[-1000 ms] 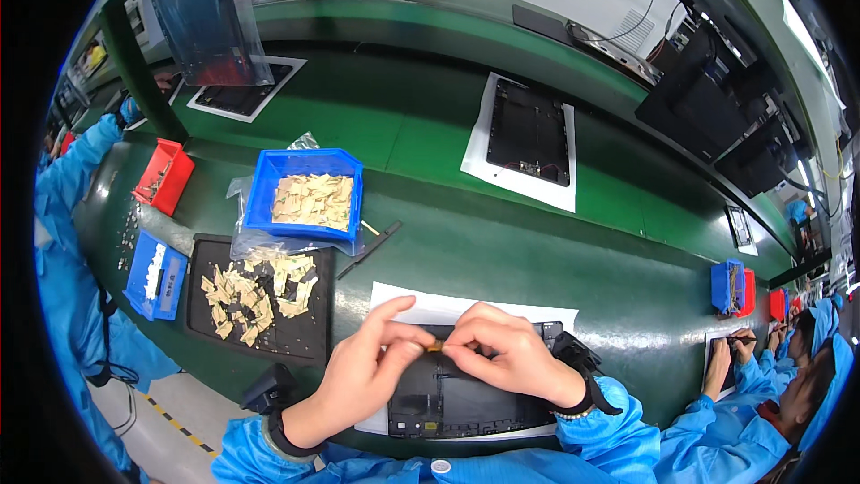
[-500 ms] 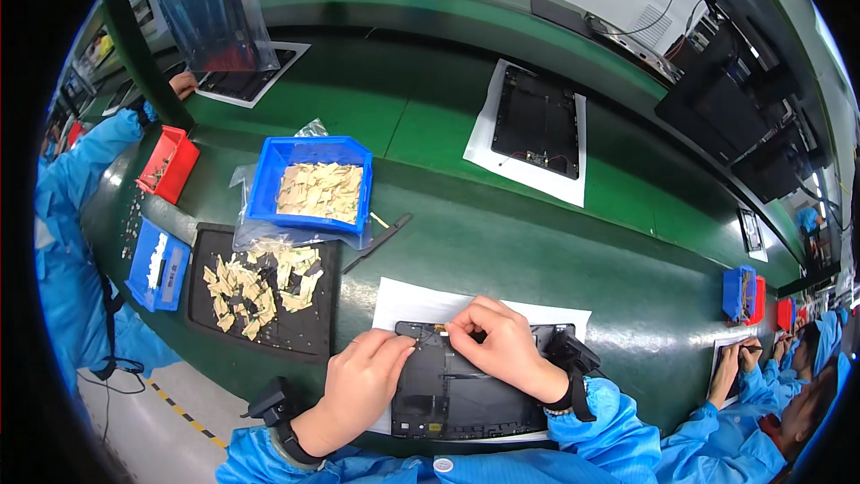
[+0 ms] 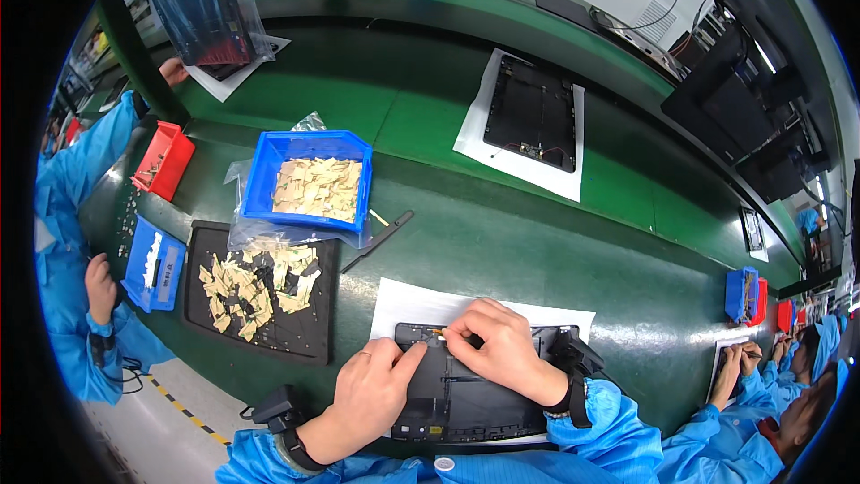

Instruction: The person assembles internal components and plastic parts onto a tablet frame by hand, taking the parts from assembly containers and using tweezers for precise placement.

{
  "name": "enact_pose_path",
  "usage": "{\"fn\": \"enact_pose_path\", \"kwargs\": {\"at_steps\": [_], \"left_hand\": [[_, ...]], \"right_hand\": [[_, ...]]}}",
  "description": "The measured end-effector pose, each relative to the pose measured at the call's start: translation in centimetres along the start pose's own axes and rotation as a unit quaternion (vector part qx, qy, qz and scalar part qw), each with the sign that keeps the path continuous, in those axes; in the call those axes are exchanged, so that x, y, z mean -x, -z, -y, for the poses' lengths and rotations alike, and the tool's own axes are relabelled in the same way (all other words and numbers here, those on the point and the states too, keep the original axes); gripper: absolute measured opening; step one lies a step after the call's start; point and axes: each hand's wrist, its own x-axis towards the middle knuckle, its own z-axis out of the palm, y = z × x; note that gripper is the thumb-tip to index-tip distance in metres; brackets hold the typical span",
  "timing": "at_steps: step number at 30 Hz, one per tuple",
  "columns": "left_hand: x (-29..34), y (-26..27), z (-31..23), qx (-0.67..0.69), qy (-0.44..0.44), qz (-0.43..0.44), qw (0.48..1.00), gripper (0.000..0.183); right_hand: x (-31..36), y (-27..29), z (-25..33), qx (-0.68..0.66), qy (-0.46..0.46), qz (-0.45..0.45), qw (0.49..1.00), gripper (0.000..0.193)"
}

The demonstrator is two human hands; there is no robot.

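Observation:
A black tablet housing lies on a white sheet in front of me. My right hand is over its upper edge, thumb and index finger pinched on a small orange strip. Beside it, my left hand has its index finger stretched out, the tip on the housing just below the strip. Its other fingers are curled, and I see nothing held in them. The thumb of this hand is mostly hidden. Black straps with small box-shaped devices sit on both wrists.
Left of the housing, a black tray holds cream strips, with a blue bin of more strips behind. A black tweezer-like tool lies nearby. A second housing rests on the far shelf. Co-workers sit on both sides.
My left fingers have gone from a pinch near the housing's upper left to a stretched index finger touching it. The right hand stays nearly in place. At left, the co-worker's lower hand has come into view.

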Motion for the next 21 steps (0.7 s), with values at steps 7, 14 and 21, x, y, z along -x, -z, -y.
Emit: {"fn": "enact_pose_path", "kwargs": {"at_steps": [7,14,21], "left_hand": [[-0.03,0.26,-0.40,-0.014,-0.002,0.011,1.000,0.037],[-0.15,0.24,-0.41,-0.020,0.007,0.020,1.000,0.037],[-0.08,0.38,-0.68,-0.014,0.013,0.029,0.999,0.037]], "right_hand": [[0.14,0.21,0.30,0.008,0.005,0.000,1.000,0.010],[-0.09,-0.04,0.12,0.009,0.019,-0.016,1.000,0.010],[-0.14,0.12,0.22,0.005,0.022,-0.020,1.000,0.011]]}}
